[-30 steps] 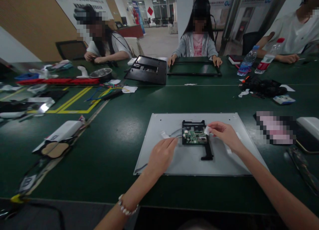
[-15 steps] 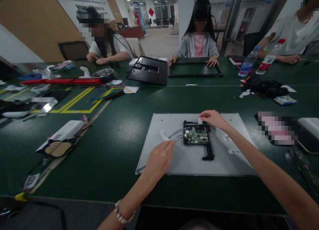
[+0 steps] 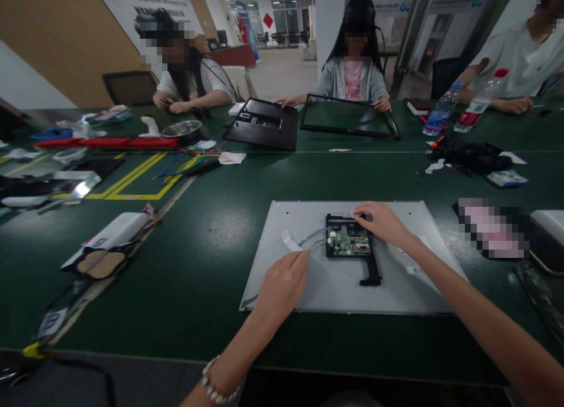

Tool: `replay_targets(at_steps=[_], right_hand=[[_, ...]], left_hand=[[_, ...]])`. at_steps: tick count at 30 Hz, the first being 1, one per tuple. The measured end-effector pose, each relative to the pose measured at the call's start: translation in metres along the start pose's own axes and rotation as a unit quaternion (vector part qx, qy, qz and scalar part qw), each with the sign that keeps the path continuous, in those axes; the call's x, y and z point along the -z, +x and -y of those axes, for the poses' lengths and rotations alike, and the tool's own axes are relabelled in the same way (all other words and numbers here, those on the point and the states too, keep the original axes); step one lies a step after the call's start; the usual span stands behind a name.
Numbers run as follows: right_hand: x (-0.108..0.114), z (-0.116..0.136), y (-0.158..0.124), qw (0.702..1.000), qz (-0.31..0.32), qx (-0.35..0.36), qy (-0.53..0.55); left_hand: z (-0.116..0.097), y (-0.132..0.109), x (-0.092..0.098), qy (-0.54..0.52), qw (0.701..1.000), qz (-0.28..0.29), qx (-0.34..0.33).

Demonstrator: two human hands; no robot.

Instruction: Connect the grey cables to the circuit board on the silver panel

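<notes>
A flat grey metal panel (image 3: 268,266) lies on the green table, with a black bracket (image 3: 372,272) on it that carries a green circuit board (image 3: 346,242). Thin grey cables (image 3: 318,241) run left from the board. My left hand (image 3: 282,281) is closed, its fingertips pinching one of these cables, and a white tape strip (image 3: 291,241) sticks up beside the fingers. At the bracket's top edge, my right hand (image 3: 382,222) is closed in a pinch on a small white piece of tape (image 3: 352,214), mostly covered by the fingers.
Across the table a person holds a black frame (image 3: 352,131) beside a black cover (image 3: 264,125). Two bottles (image 3: 440,110) and a black bundle (image 3: 462,154) stand or lie at the right. A battery pack (image 3: 106,242) and several loose parts are at the left.
My right hand has lowered slightly onto the bracket's top edge, now covering most of the white tape. My left hand stays put. The person opposite has tilted up the black frame.
</notes>
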State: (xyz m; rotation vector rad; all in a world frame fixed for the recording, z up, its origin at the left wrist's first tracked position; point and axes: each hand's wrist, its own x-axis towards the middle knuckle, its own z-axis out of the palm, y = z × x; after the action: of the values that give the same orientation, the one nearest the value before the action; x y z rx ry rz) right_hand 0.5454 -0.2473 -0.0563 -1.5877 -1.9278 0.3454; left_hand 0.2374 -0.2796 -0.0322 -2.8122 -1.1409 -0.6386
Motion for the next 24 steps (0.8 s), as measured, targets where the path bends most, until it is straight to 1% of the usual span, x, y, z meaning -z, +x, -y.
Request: replay_targets(at_steps=[5, 9, 14, 16, 18, 21, 24], right_hand=[[-0.004, -0.003, -0.004, 0.999, 0.002, 0.009, -0.036], [-0.006, -0.002, -0.003, 0.998, 0.002, 0.011, -0.055], [-0.002, 0.009, -0.007, 0.997, -0.007, 0.007, -0.075], [0.001, 0.020, -0.010, 0.996, -0.011, 0.009, -0.082], [0.003, 0.036, -0.015, 0.996, -0.012, 0.028, -0.087], [0.000, 0.067, -0.023, 0.993, 0.004, 0.093, -0.070], [-0.013, 0.096, -0.030, 0.984, 0.036, 0.169, -0.041]], left_hand=[[0.002, -0.001, -0.005, -0.003, 1.000, -0.002, -0.001], [0.001, -0.002, -0.004, -0.013, 1.000, -0.005, -0.003], [-0.001, -0.003, 0.000, -0.046, 0.999, -0.007, 0.020], [-0.001, -0.004, 0.003, -0.061, 0.998, -0.002, 0.026], [-0.001, -0.005, 0.005, -0.076, 0.997, 0.004, 0.033], [0.000, -0.005, 0.008, -0.104, 0.993, 0.002, 0.048], [-0.002, -0.006, 0.010, -0.132, 0.989, -0.005, 0.059]])
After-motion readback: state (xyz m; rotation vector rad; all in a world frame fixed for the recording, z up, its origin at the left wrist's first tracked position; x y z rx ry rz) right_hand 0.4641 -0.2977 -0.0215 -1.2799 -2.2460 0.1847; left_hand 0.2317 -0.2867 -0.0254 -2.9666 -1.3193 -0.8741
